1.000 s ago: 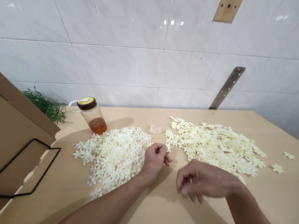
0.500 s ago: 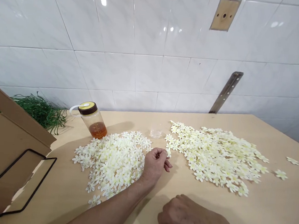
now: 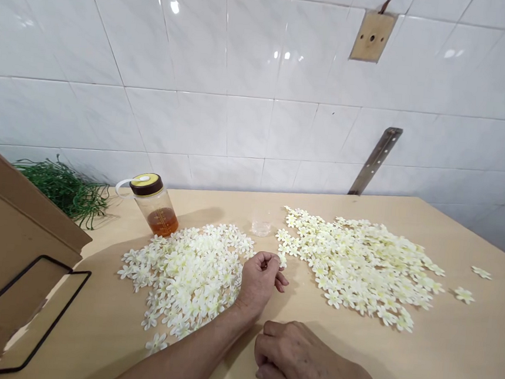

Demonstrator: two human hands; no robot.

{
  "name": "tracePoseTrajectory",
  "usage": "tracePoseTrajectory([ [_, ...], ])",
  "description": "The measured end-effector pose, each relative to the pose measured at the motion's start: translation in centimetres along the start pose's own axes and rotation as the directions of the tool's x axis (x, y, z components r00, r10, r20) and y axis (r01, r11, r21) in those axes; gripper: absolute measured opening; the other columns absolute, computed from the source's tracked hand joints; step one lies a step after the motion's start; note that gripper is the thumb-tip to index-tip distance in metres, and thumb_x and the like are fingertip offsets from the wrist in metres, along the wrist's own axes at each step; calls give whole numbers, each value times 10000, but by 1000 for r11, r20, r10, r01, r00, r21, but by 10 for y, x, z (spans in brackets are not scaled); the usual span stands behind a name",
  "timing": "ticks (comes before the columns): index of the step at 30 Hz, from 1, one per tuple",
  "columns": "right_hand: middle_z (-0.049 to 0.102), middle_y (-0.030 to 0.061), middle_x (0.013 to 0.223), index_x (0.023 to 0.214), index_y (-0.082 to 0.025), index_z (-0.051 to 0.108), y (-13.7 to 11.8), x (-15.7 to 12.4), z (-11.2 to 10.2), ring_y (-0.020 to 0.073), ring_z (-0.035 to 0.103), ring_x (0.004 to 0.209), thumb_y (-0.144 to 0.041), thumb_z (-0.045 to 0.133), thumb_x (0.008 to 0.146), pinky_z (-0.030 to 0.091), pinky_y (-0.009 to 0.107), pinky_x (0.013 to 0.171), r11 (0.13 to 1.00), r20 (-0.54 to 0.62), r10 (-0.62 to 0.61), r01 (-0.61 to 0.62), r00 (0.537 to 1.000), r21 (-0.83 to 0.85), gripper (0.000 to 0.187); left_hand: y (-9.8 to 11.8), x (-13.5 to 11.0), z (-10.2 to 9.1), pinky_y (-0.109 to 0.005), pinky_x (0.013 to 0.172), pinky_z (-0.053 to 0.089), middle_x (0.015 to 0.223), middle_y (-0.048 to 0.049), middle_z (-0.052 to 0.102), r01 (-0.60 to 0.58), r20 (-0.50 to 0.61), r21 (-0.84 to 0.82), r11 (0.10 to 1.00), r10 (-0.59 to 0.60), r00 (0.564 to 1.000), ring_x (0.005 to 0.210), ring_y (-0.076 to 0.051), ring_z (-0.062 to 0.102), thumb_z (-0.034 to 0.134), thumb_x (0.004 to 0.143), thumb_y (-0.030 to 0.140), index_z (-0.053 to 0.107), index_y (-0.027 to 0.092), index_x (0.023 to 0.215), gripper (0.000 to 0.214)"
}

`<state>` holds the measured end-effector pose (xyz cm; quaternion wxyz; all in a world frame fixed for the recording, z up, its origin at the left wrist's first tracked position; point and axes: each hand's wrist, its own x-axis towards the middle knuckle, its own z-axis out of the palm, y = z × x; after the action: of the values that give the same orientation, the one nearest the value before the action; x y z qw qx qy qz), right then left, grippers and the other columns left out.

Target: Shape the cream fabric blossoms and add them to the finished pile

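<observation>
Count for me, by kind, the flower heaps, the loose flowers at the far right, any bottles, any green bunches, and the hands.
Flower heaps: 2
Loose flowers at far right: 2
Bottle: 1
Green bunch: 1
Left hand and right hand: 2
Total: 8

This looks like an indoor handwork corner; whether home or workshop cannot be told. Glossy white tiles fill the upper frame; below, a wood-toned table carries heaped flowers across the middle, with cardboard at lower left.
</observation>
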<state>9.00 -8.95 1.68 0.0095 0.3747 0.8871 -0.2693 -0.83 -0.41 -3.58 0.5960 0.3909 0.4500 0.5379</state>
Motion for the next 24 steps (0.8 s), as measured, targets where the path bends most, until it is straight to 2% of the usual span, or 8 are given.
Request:
tracePoseTrajectory([
  [5, 632, 46, 904, 890, -184, 588, 14, -10, -2, 187, 592, 795, -143, 495, 846, 413, 290, 704, 999, -104, 39, -42, 994, -25, 110, -1, 1, 0, -206, 400, 443, 570, -12, 606, 3, -7, 8, 1000, -3, 1000, 417, -105, 556, 565, 762, 283, 554, 143, 718, 147],
  [7, 631, 32, 815, 811, -183, 589, 18, -12, -9, 170, 586, 731, -139, 469, 860, 418, 286, 671, 995, -164, 81, -70, 983, 69, 137, 0, 1, -1, -210, 398, 441, 604, -18, 614, 4, -7, 5, 1000, -4, 1000, 432, -111, 568, 575, 757, 296, 552, 145, 721, 157],
  [9, 626, 15, 736, 784, -187, 597, 25, -10, -20, 164, 592, 692, -189, 505, 865, 437, 283, 647, 956, -237, 159, -90, 959, 278, 122, 1, 0, -2, -211, 417, 447, 629, -20, 619, -9, 5, 5, 1000, 9, 1000, 461, -115, 582, 590, 755, 305, 554, 147, 727, 165],
  [10, 620, 8, 695, 818, -187, 605, 29, -9, -26, 152, 595, 631, -239, 500, 891, 451, 275, 606, 894, -236, 219, -97, 947, 438, 138, 1, -1, -3, -210, 435, 452, 628, -18, 618, -22, 16, 6, 1000, 22, 1000, 476, -114, 585, 595, 757, 308, 557, 148, 730, 167],
  [13, 630, 18, 691, 896, -175, 614, 46, -5, -44, 156, 623, 612, -391, 592, 865, 503, 288, 582, 573, -228, 309, 10, 923, 820, 219, 4, -3, -5, -210, 477, 461, 588, -8, 606, -52, 53, -8, 999, 53, 997, 495, -110, 573, 602, 764, 305, 564, 150, 744, 161],
  [17, 598, -6, 692, 937, -186, 629, 68, 1, -55, 129, 609, 618, -389, 740, 758, 492, 240, 543, 259, -258, 388, 164, 885, 952, 292, 5, -4, -2, -218, 439, 446, 556, -27, 615, 7, 26, -10, 1000, -7, 1000, 469, -129, 579, 601, 762, 327, 554, 149, 724, 188],
  [20, 573, -19, 689, 929, -195, 638, 75, 4, -54, 106, 581, 606, -346, 783, 719, 474, 210, 512, 145, -250, 390, 209, 886, 967, 297, 4, -2, -1, -216, 427, 443, 542, -28, 619, 24, 32, -5, 1000, -23, 999, 442, -125, 572, 593, 766, 331, 562, 147, 726, 190],
  [24, 557, -19, 667, 928, -194, 645, 78, 6, -50, 104, 563, 594, -336, 793, 705, 470, 204, 495, 138, -246, 389, 208, 888, 968, 303, 0, -1, -2, -213, 432, 446, 522, -16, 614, 11, 40, -12, 1000, -11, 999, 423, -115, 561, 591, 773, 344, 566, 150, 728, 200],
])
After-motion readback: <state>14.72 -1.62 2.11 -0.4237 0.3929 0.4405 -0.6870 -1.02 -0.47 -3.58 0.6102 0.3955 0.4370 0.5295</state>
